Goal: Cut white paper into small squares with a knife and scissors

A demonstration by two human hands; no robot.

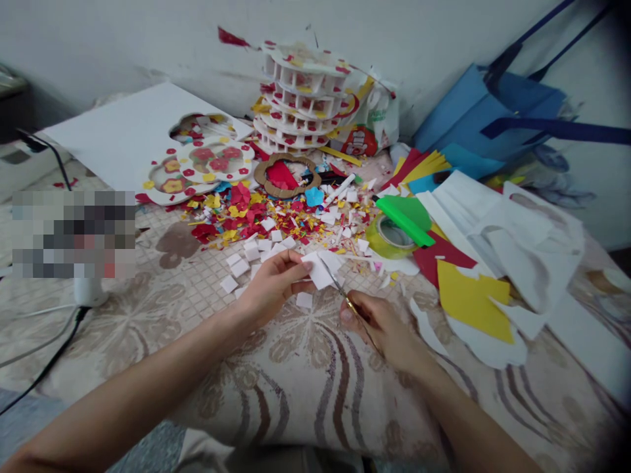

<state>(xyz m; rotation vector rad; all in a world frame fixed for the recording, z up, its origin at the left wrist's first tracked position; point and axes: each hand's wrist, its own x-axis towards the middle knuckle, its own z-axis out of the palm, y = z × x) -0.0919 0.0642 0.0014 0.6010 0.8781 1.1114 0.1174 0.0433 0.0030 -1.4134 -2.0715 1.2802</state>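
My left hand (276,282) pinches a piece of white foam sheet (319,269) between thumb and fingers above the table. In my right hand (379,322) is a pair of scissors (351,304), whose blades reach up to the white piece and touch or overlap its right part. Whether the blades are parted is hard to make out. Small white squares (240,267) lie scattered to the left of my left hand, and a single white square (304,300) rests just below the held piece.
Behind my hands lie red and yellow scraps (256,217), a cardboard ring (286,190) and a tiered white paper structure (300,98). A tape roll (392,236) sits to the right, near yellow foam (473,299) and a blue bag (488,118). Cables (54,361) run along the left.
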